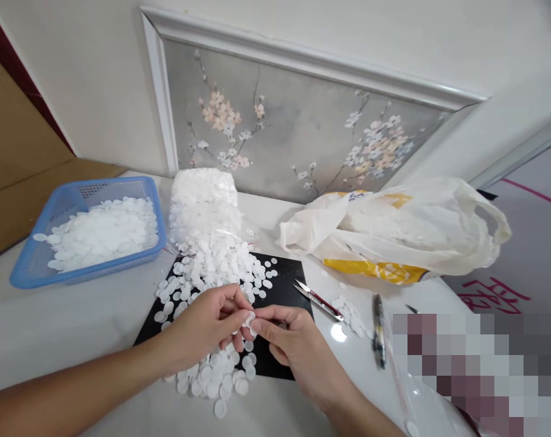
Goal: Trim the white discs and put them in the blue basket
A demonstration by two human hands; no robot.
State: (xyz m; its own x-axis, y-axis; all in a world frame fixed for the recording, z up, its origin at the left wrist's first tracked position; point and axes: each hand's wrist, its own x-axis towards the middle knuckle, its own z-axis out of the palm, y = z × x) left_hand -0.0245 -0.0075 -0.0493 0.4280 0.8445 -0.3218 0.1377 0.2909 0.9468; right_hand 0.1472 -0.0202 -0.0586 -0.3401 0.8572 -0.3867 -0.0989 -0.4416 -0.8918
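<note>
My left hand point(221, 321) and my right hand point(289, 334) meet over a black mat point(278, 303). Between their fingertips is a small white disc point(250, 318), pinched from both sides; whether it is one disc or a few together I cannot tell. Several more discs seem to rest in my left fingers. A heap of loose white discs point(212, 264) covers much of the mat behind my hands, and more discs point(216, 376) lie in front of them, spilling past the mat's near edge.
A blue basket point(25, 267) of white discs stands left. Behind the heap sits a clear bag point(205, 200) full of discs. To the right are thread snips point(318, 301), a small disc pile point(352, 315), a pen point(378, 331) and a white-and-yellow plastic bag point(394, 237).
</note>
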